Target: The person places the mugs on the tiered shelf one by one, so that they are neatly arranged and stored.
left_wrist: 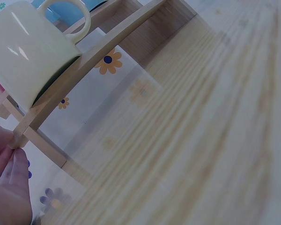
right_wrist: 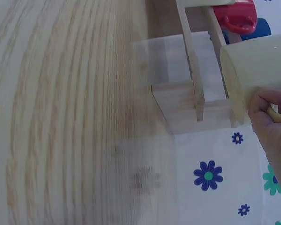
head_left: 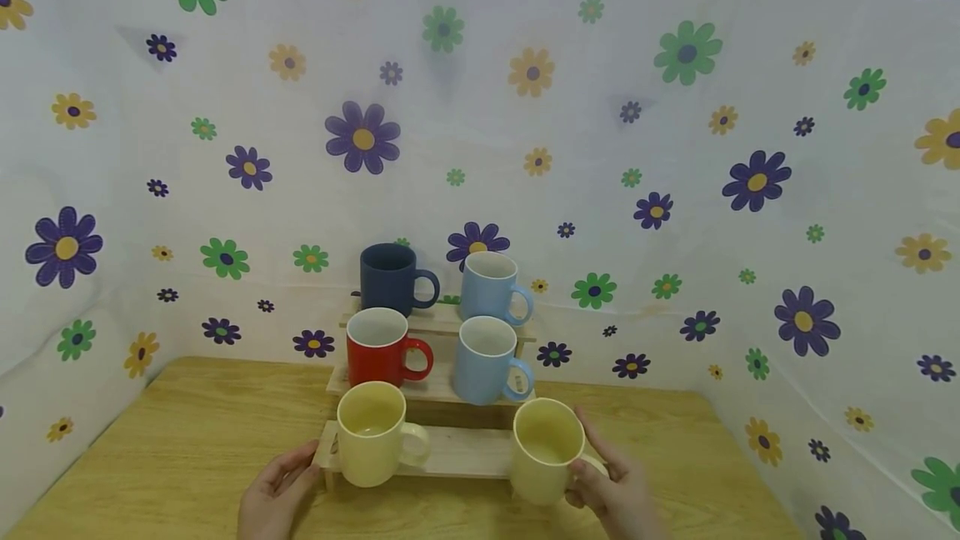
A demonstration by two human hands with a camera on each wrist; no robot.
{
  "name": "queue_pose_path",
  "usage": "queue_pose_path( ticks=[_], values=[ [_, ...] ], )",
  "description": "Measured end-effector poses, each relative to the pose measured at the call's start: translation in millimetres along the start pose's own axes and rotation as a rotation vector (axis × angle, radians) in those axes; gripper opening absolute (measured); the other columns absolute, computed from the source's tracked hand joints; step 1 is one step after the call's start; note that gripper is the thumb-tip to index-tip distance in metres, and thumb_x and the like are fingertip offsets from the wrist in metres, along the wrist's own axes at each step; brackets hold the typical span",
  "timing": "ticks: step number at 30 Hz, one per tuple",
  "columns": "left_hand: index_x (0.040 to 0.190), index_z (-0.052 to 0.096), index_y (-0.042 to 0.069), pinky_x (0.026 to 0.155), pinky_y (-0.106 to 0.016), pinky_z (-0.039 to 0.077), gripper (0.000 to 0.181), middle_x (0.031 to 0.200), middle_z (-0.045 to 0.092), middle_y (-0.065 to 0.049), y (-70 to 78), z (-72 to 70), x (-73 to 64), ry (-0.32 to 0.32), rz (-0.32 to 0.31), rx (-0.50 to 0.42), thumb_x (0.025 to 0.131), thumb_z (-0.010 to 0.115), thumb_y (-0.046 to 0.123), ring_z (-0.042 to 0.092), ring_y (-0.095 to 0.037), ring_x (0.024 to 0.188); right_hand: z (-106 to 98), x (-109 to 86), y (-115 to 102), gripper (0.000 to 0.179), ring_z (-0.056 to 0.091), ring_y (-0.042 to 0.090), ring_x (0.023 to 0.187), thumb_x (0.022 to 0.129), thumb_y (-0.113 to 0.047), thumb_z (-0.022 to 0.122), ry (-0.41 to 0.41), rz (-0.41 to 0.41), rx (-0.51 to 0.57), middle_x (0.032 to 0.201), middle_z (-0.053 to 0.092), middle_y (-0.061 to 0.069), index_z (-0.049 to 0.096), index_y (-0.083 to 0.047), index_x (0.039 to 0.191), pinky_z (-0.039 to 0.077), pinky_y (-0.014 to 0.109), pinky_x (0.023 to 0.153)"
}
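Observation:
A three-step wooden rack [head_left: 457,450] stands on the table. At the left end of its lowest step my left hand [head_left: 277,492] pinches the wood, thumb above and fingers below in the left wrist view. My right hand [head_left: 609,486] grips a pale yellow mug [head_left: 542,457] by its handle at the step's right end; whether its base touches the wood I cannot tell. Another pale yellow mug [head_left: 371,440] stands upright on the left of that step. On the middle step are a red mug [head_left: 375,357] and a light blue mug [head_left: 480,369].
The top step bears a dark blue mug [head_left: 386,282] and a second light blue mug [head_left: 486,290], handles to the right. Behind and on both sides hangs a white cloth [head_left: 450,107] printed with flowers. Wood-grain table surface [head_left: 202,440] extends left and right of the rack.

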State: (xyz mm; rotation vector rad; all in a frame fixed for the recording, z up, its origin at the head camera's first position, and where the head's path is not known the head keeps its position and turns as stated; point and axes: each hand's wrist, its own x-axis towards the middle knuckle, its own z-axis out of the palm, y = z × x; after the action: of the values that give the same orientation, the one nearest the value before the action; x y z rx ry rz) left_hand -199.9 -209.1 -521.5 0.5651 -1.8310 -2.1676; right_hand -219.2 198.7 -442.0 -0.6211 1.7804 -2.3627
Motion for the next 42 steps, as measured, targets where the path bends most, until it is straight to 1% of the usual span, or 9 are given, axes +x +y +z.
queue_pose_path(
  ticks=[14, 16, 18, 21, 25, 31, 34, 37, 42],
  values=[
    [0.124, 0.061, 0.002, 0.083, -0.015, 0.05, 0.059, 0.104, 0.065, 0.02, 0.5, -1.4, -0.7, -0.003, 0.022, -0.002, 0.074, 0.084, 0.024, 0.058, 0.009, 0.095, 24, 17.7, 21, 0.052, 0.05, 0.009, 0.069, 0.097, -0.004, 0.055, -0.094, 0.084, 0.018, 0.138, 0.044, -0.025, 0.034, -0.01, 0.144, 0.047, 0.024, 0.063],
    [0.123, 0.061, 0.003, 0.083, -0.015, 0.05, 0.057, 0.103, 0.065, 0.02, 1.0, -1.2, -1.1, -0.001, 0.019, -0.006, 0.075, 0.083, 0.023, 0.058, 0.008, 0.094, 27, 20.8, 24, 0.053, 0.046, 0.007, 0.061, 0.097, -0.005, 0.055, -0.095, 0.097, -0.001, 0.111, 0.063, -0.019, 0.033, -0.01, 0.145, 0.049, 0.025, 0.065],
    [0.124, 0.061, 0.003, 0.083, -0.015, 0.05, 0.054, 0.103, 0.065, 0.021, 1.4, -0.9, -1.3, -0.003, 0.019, -0.007, 0.077, 0.082, 0.021, 0.058, 0.008, 0.095, 30, 23.9, 27, 0.054, 0.039, 0.005, 0.053, 0.097, -0.005, 0.056, -0.096, 0.1, -0.017, 0.08, 0.061, -0.016, 0.033, -0.011, 0.145, 0.05, 0.026, 0.066],
    [0.124, 0.061, 0.003, 0.083, -0.015, 0.05, 0.054, 0.106, 0.065, 0.019, 1.9, -0.9, -1.7, -0.005, 0.022, -0.001, 0.077, 0.082, 0.022, 0.058, 0.008, 0.095, 34, 28.2, 30, 0.053, 0.034, 0.004, 0.049, 0.096, -0.005, 0.056, -0.083, 0.104, -0.034, 0.077, 0.06, -0.015, 0.034, -0.01, 0.145, 0.05, 0.026, 0.066],
    [0.124, 0.061, 0.004, 0.084, -0.015, 0.05, 0.058, 0.109, 0.065, 0.018, 2.1, -1.5, -2.1, -0.012, 0.022, 0.005, 0.075, 0.083, 0.026, 0.058, 0.008, 0.096, 39, 32.8, 35, 0.055, 0.038, 0.005, 0.052, 0.096, -0.006, 0.056, -0.041, 0.123, -0.033, 0.119, 0.058, -0.012, 0.033, -0.009, 0.146, 0.047, 0.023, 0.062],
    [0.126, 0.059, 0.003, 0.084, -0.015, 0.05, 0.053, 0.101, 0.064, 0.023, 2.4, -0.6, -2.2, -0.007, 0.004, 0.009, 0.08, 0.079, 0.019, 0.058, 0.009, 0.095, 43, 37.5, 40, 0.056, 0.047, 0.008, 0.067, 0.096, -0.011, 0.059, -0.001, 0.156, -0.032, 0.131, 0.052, 0.006, 0.034, -0.013, 0.146, 0.052, 0.028, 0.067],
    [0.125, 0.06, 0.003, 0.084, -0.015, 0.05, 0.05, 0.101, 0.064, 0.023, 1.4, 0.1, -1.3, 0.001, 0.003, 0.008, 0.08, 0.078, 0.017, 0.058, 0.009, 0.095, 45, 39.1, 41, 0.056, 0.043, 0.006, 0.058, 0.096, -0.012, 0.059, -0.017, 0.161, -0.024, 0.094, 0.06, 0.006, 0.034, -0.016, 0.146, 0.052, 0.029, 0.066],
    [0.125, 0.061, 0.004, 0.083, -0.016, 0.051, 0.05, 0.101, 0.065, 0.022, 0.4, 0.5, -0.9, 0.009, 0.002, 0.005, 0.079, 0.078, 0.017, 0.059, 0.008, 0.095, 44, 40.5, 41, 0.056, 0.037, 0.004, 0.049, 0.097, -0.012, 0.057, -0.031, 0.163, -0.011, 0.062, 0.047, -0.004, 0.033, -0.018, 0.147, 0.051, 0.028, 0.064],
    [0.125, 0.06, 0.003, 0.083, -0.016, 0.051, 0.052, 0.101, 0.065, 0.022, -0.6, -0.1, -0.4, 0.01, 0.002, 0.005, 0.079, 0.079, 0.018, 0.059, 0.008, 0.095, 41, 41.9, 43, 0.058, 0.032, 0.005, 0.045, 0.099, -0.013, 0.053, -0.049, 0.151, -0.003, 0.05, 0.035, -0.009, 0.026, -0.014, 0.15, 0.052, 0.029, 0.064]
  ],
)
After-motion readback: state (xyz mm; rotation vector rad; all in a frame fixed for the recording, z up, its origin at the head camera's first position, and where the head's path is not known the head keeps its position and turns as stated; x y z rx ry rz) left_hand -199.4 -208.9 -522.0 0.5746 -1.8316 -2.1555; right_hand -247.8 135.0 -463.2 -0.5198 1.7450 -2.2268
